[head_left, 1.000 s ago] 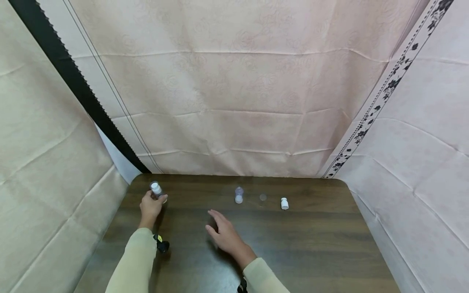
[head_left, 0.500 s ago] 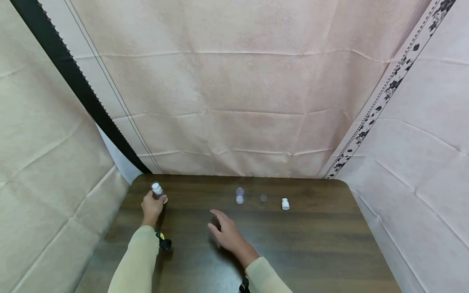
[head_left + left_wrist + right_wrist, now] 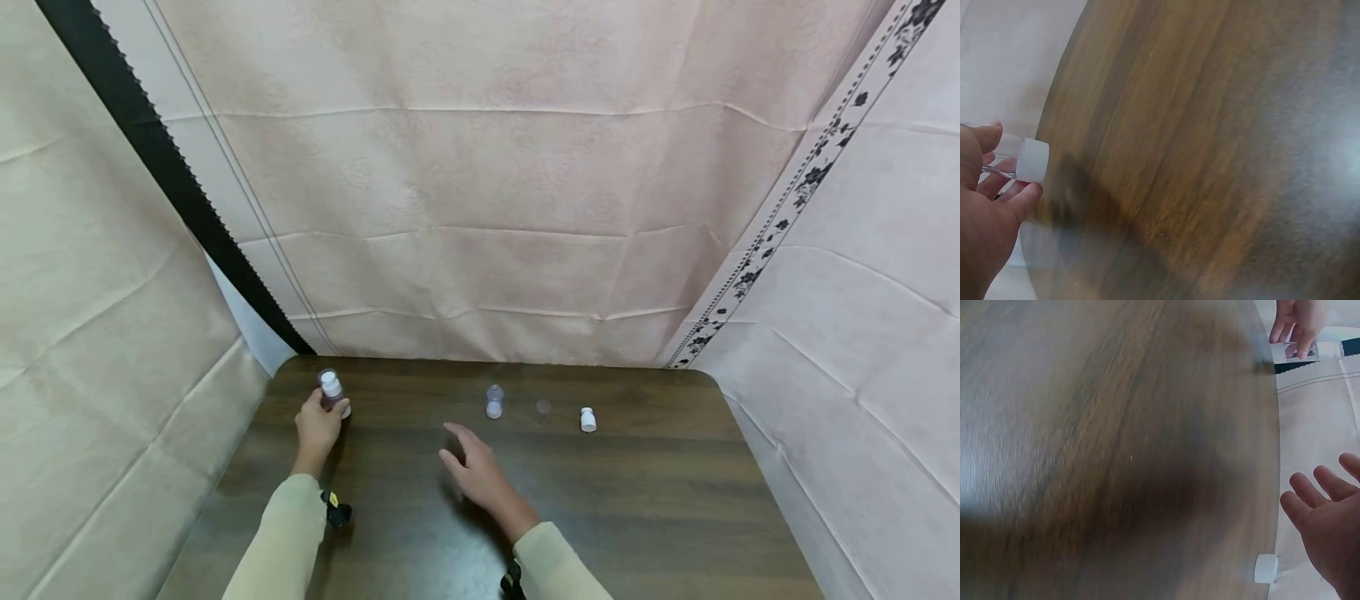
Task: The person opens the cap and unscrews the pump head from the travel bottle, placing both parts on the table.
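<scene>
In the head view my left hand (image 3: 318,429) grips a clear bottle (image 3: 335,397) near the table's far left corner, thumb on one side and fingers on the other. A white cap (image 3: 1032,160) shows at its lower end in the left wrist view. A white piece (image 3: 330,383) tops it. Palm facing inward, my right hand (image 3: 482,471) hovers over the middle of the table with fingers extended and nothing in it. Beyond it stands another clear bottle (image 3: 494,402) with a white lower end; its white cap (image 3: 1266,569) shows in the right wrist view.
A clear round piece (image 3: 543,407) and a small white bottle (image 3: 588,419) sit to the right along the far side of the brown wooden table (image 3: 645,500). Pale cloth (image 3: 465,208) hangs behind the table and at both sides.
My left hand shifts slightly right with the clear bottle still in its grip. My right hand drifts a little to the right. The head view itself shifts slightly.
</scene>
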